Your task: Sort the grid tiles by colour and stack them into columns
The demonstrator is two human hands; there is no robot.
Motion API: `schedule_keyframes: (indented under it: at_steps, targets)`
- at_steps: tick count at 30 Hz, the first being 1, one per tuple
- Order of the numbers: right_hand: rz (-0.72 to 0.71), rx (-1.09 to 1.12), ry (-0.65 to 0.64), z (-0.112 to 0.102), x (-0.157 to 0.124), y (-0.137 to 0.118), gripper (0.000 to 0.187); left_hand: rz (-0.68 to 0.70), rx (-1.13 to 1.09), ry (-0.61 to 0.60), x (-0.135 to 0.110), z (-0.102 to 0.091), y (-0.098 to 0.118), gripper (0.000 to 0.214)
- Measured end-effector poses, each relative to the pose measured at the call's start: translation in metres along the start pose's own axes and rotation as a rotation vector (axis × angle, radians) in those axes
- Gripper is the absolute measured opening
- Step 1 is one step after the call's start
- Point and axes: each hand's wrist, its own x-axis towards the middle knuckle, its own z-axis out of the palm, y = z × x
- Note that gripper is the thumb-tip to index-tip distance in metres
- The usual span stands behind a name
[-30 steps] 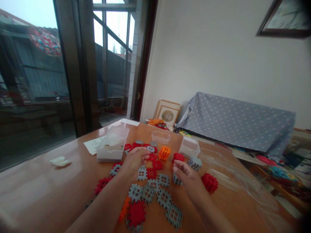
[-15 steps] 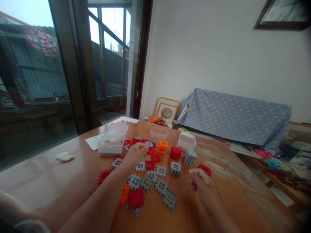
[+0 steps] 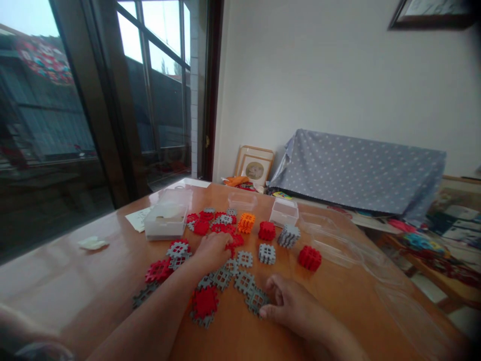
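Observation:
My left hand (image 3: 213, 250) reaches over the middle of a spread of toothed plastic building tiles. Its fingers are bent down around a red tile (image 3: 230, 247), mostly hidden beneath them. My right hand (image 3: 291, 301) is low over the table, curled, with a gap between thumb and fingers and nothing seen inside. Just left of its fingertips lies a grey tile (image 3: 257, 300) with a windowed middle; whether they touch, I cannot tell. Nearer me, a solid red tile (image 3: 205, 302) rests on a grey one. More grey tiles (image 3: 221, 278) overlap between the hands.
Stacked tiles stand to the right: orange (image 3: 246, 223), red (image 3: 267, 230), grey (image 3: 289, 235), smaller grey (image 3: 266, 253) and another red (image 3: 310, 257). A clear box (image 3: 165, 228) is at left, a smaller one (image 3: 284, 212) at the back. Transparent lids (image 3: 338, 248) lie along the right side.
My left hand has come down and nearer, onto the red tiles. My right hand has moved left and nearer from beside the right red stack, its fingers opening. The view has shifted slightly.

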Motion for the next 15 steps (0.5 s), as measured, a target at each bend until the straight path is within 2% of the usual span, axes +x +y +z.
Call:
schedule_keyframes:
  at_steps: [6,11,15]
  targets:
    - [0.019,-0.143,0.026,0.006,-0.001,-0.011,0.041,0.083,0.062,-0.015,-0.002,0.000,0.007,0.018]
    - [0.009,-0.156,0.021,0.005,-0.001,-0.017,0.032,0.049,0.055,-0.009,0.000,-0.007,0.003,0.015]
    - [0.019,-0.140,0.015,0.005,-0.001,-0.018,0.037,0.021,0.025,-0.012,0.000,-0.010,0.002,0.014]
